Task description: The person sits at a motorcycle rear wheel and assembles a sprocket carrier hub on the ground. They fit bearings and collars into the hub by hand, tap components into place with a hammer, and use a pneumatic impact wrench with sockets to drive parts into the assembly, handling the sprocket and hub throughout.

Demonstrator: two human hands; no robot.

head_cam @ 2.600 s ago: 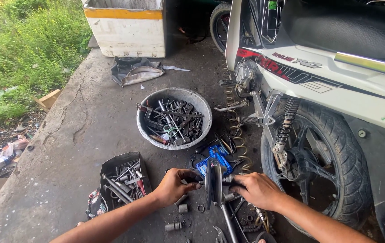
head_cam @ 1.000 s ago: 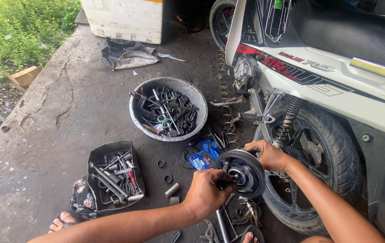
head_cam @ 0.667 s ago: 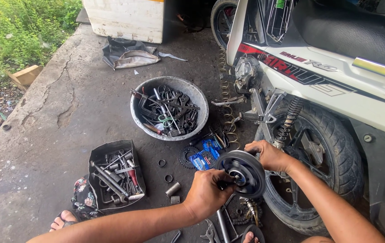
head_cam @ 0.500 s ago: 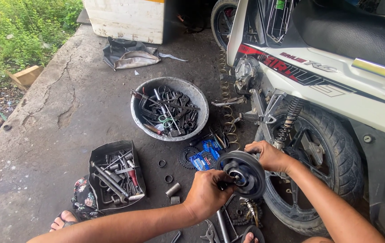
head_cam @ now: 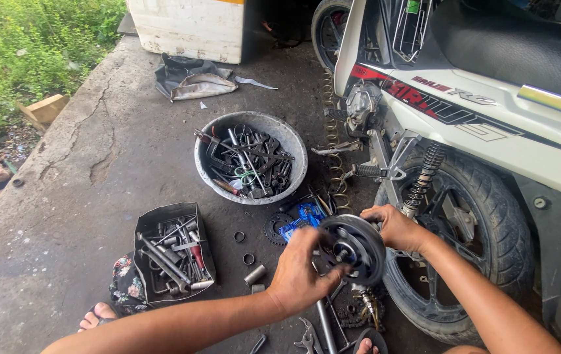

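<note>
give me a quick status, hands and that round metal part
Left hand at the hub of the round pulley. Right hand grips its far rim. Pulley held up beside the scooter's rear wheel; nothing between them.

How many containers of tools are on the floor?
2. A round metal basin of wrenches sits beside the scooter's rear wheel; a dark rectangular tray of sockets and bars lies left of the person's left hand.
</note>
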